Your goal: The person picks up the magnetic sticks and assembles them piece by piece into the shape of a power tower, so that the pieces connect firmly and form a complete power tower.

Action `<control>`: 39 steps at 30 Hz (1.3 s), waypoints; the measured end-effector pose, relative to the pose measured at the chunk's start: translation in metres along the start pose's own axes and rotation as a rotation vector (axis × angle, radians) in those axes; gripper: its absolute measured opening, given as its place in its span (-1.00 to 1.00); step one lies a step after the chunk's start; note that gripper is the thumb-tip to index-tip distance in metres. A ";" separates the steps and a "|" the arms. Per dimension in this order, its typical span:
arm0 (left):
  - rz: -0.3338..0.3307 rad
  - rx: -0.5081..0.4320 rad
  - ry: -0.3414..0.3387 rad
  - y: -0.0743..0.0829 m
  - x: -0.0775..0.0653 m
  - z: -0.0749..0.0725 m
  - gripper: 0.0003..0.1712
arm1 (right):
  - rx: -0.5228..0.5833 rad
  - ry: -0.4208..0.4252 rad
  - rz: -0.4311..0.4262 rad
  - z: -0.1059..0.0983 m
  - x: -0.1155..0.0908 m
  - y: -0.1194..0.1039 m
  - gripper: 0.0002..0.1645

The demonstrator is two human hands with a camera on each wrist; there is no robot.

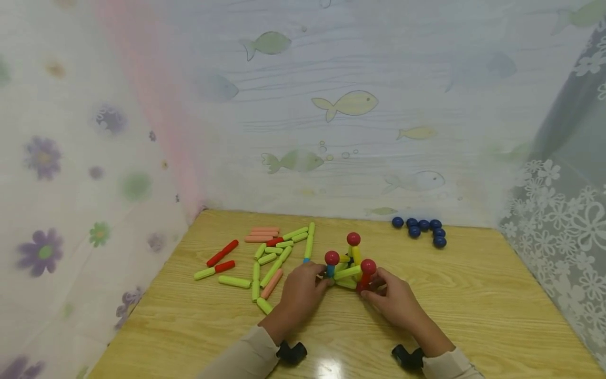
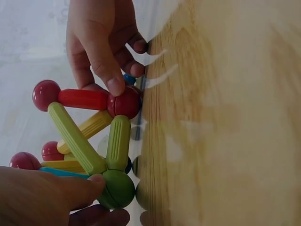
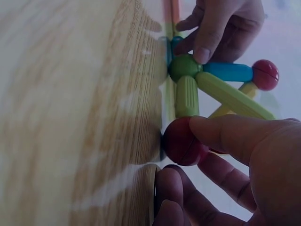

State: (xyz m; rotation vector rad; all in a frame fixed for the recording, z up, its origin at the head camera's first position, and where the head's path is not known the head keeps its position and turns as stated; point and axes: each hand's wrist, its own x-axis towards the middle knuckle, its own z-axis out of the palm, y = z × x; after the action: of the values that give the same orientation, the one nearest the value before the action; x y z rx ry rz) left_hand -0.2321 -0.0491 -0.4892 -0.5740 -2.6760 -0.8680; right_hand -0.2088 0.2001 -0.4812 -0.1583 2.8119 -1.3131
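Note:
A small frame of magnetic rods and balls stands on the table between both hands. Three red balls top it: one at left, one at the back and one at right. Between the thumb and fingers of my left hand is a green ball at a lower corner. My right hand pinches the lower red ball at the other near corner. A red rod and a blue rod rise from these corners, and a yellow-green rod slants between them.
Left of the frame lie loose yellow-green rods, red rods and salmon rods. Several dark blue balls sit at the back right of the wooden table. Patterned cloth hangs behind it and on both sides.

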 end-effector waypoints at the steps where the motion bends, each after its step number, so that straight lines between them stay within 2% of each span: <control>1: -0.001 -0.001 -0.001 0.001 0.000 -0.001 -0.80 | 0.000 -0.001 -0.001 0.000 0.000 0.000 -0.67; 8: -0.022 0.014 -0.022 0.000 0.002 -0.003 -0.75 | -0.001 -0.004 -0.002 0.000 0.000 0.001 -0.69; 12: -0.088 -0.021 -0.072 -0.009 0.007 -0.018 -0.74 | -0.001 -0.001 0.004 0.000 0.000 0.002 -0.70; 14: -0.147 -0.051 -0.072 -0.020 0.012 -0.030 -0.76 | 0.004 -0.002 0.004 0.000 -0.001 0.002 -0.70; 17: -0.221 -0.064 -0.022 -0.042 0.019 -0.050 -0.80 | 0.013 -0.003 -0.001 0.000 0.000 0.002 -0.71; 21: -0.302 -0.011 0.048 -0.072 0.023 -0.071 -0.82 | 0.020 -0.005 -0.005 0.000 0.000 0.001 -0.73; 23: -0.355 0.001 0.048 -0.083 0.024 -0.077 -0.81 | 0.022 -0.006 -0.005 0.000 0.000 0.001 -0.73; 27: -0.439 0.008 -0.005 -0.096 0.023 -0.083 -0.77 | 0.022 -0.006 -0.003 -0.001 0.000 0.002 -0.73; 30: -0.443 0.046 -0.041 -0.100 0.023 -0.081 -0.72 | 0.020 -0.002 -0.002 -0.001 0.000 0.002 -0.73; 34: -0.434 0.117 -0.049 -0.102 0.023 -0.077 -0.67 | 0.020 -0.005 -0.002 -0.001 0.001 0.003 -0.73; 37: -0.401 0.107 -0.009 -0.097 0.023 -0.078 -0.67 | 0.018 -0.010 0.001 0.000 0.001 0.003 -0.74; 39: -0.333 0.037 0.041 -0.086 0.025 -0.079 -0.69 | 0.012 -0.011 0.003 0.000 0.002 0.003 -0.74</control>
State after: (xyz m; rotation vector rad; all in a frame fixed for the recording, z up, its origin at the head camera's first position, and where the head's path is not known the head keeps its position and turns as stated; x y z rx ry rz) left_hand -0.2823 -0.1535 -0.4603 -0.0984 -2.7873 -0.8973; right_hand -0.2107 0.2018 -0.4836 -0.1599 2.7935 -1.3238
